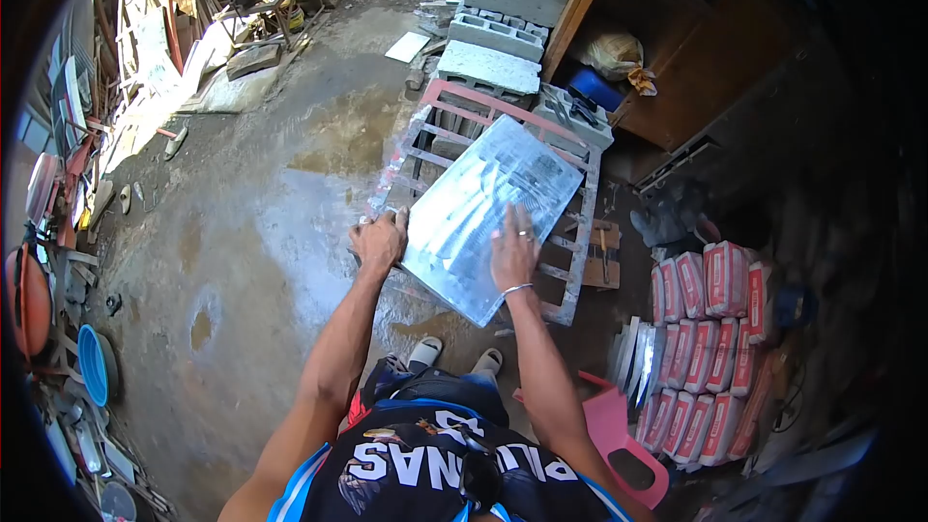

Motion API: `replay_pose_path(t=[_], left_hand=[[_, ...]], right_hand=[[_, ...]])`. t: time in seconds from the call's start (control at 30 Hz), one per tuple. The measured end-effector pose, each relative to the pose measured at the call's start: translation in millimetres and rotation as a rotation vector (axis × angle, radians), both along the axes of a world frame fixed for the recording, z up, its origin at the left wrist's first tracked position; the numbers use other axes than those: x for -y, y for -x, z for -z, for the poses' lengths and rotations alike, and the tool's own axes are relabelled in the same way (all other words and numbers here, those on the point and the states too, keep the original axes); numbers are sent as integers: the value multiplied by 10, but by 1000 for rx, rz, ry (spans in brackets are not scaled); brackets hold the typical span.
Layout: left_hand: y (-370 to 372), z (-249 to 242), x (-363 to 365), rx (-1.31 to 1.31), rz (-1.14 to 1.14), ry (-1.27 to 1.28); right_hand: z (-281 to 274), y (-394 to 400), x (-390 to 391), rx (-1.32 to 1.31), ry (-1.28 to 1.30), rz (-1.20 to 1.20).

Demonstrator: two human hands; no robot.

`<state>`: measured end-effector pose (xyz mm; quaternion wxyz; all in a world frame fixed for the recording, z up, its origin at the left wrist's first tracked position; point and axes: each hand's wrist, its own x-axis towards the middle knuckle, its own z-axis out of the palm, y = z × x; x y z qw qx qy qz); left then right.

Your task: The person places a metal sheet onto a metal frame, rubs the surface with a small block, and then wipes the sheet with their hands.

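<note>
A shiny grey metal-looking sheet (464, 208) lies at a slant across a worn pinkish slatted frame (583, 256). My right hand (515, 249) rests on the sheet's face with its fingers stretched out, slightly smeared by motion. At the sheet's left corner, my left hand (379, 237) has its fingers curled down over an edge. Whether that edge belongs to the sheet or to the frame below is hidden. Streaks and wet-looking patches show on the sheet's surface.
Concrete blocks (491, 68) and a wooden cabinet (667, 77) stand beyond the frame. Stacked red-and-white bags (701, 348) and a pink chair (619, 435) are on the right. A blue basin (94, 363) and scrap line the left side. The concrete floor (242, 232) is patchy and wet.
</note>
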<state>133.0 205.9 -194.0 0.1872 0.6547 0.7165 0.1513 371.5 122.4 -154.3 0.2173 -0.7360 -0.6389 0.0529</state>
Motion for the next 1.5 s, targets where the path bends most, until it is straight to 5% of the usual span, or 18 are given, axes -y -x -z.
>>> replay_pose_path(t=[0.03, 0.17, 0.37, 0.57, 0.67, 0.83, 0.97, 1.17, 1.23, 1.37, 1.47, 1.5], left_hand=[[0, -11, -7, 4, 2, -1], [-48, -16, -37, 124, -42, 118], [-72, -276, 24, 150, -100, 76], [-88, -90, 22, 171, -166, 6], [-91, -33, 7, 174, -166, -23], [-77, -15, 45, 181, -177, -48], [-70, 3, 43, 226, -179, -118], [-71, 42, 84, 222, -182, -143], [-70, 42, 80, 240, -182, -162], [-73, -5, 79, 252, -194, -103], [-77, 58, 102, 265, -180, -224], [-74, 15, 103, 254, -182, -164]], right_hand=[[135, 226, 16, 172, 177, -86], [115, 633, 198, 182, 229, -237], [96, 364, 126, 236, 282, -440], [318, -591, -1495, 277, 161, 60], [330, -442, -2053, 242, 115, 132], [198, 525, -1067, 232, 115, -421], [59, 282, -510, 246, 279, -557], [380, -529, -2213, 275, 82, 46], [374, -326, -2362, 307, 29, 15], [226, 377, -1208, 229, 150, -531], [142, 140, -1097, 276, 218, -647], [173, -34, -1360, 274, 172, -516]])
